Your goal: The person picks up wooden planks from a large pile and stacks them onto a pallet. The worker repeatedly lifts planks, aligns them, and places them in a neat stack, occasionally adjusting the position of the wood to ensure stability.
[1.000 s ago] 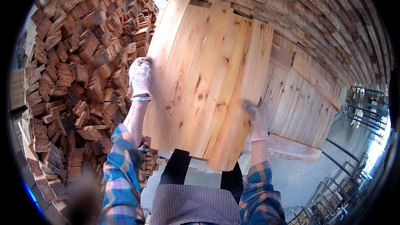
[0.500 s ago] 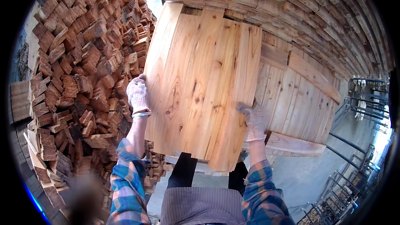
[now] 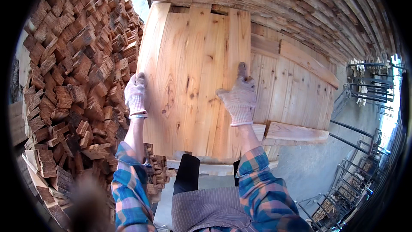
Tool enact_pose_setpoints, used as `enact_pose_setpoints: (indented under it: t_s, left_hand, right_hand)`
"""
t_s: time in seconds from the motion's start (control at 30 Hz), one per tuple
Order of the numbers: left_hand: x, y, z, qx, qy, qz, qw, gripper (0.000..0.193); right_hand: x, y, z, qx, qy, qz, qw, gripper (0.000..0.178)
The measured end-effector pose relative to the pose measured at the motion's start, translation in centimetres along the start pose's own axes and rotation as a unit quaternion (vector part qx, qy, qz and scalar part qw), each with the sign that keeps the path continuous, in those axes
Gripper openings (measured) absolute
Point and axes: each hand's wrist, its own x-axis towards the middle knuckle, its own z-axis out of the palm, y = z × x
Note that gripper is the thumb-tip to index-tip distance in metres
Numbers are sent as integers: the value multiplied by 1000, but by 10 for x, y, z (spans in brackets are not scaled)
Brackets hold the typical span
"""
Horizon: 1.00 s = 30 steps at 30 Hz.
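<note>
Several pale knotty wooden boards [image 3: 184,81] lie side by side in front of me as one panel. Both my hands wear light knitted gloves. At the panel's left edge, my left hand [image 3: 136,94] is closed against the outermost board, part of its fingers hidden. My right hand [image 3: 240,96] lies on the rightmost board [image 3: 239,38], thumb stretched out to the left and fingers pointing away from me. The boards' near ends sit roughly level, while their far ends are uneven, with dark gaps between some.
Wood offcuts [image 3: 81,81] are heaped along the left. Stacked rough planks [image 3: 274,0] rise across the far side. To the right, more boards [image 3: 292,90] lie flat with loose wood pieces [image 3: 296,132] on them. Dark metal racks [image 3: 369,86] stand farther right.
The rightmost board has slid away from me, its near end now about level with the others. My right hand has moved forward and spread on it. The view has shifted slightly.
</note>
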Motion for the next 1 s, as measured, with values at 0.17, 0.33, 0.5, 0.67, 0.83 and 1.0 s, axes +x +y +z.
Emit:
enact_pose_setpoints:
  t_s: [0.17,0.33,0.5,0.67,0.83,1.0]
  left_hand:
    - [-4,9,-16,61,25,-22,998,42]
    - [2,0,-1,57,39,34,997,38]
    - [5,-1,-3,16,44,11,999,37]
    - [3,0,-4,3,41,10,999,38]
    - [5,-7,-2,-19,46,-25,998,38]
    - [1,-5,-7,33,46,-23,998,37]
  right_hand:
    - [10,35,-14,195,-38,-9,980,101]
    - [25,95,-14,103,-7,40,994,104]
    - [38,106,12,164,-60,9,984,107]
    - [44,172,20,217,5,38,975,98]
    - [38,179,50,91,13,-16,996,68]
    - [49,186,58,399,19,30,916,52]
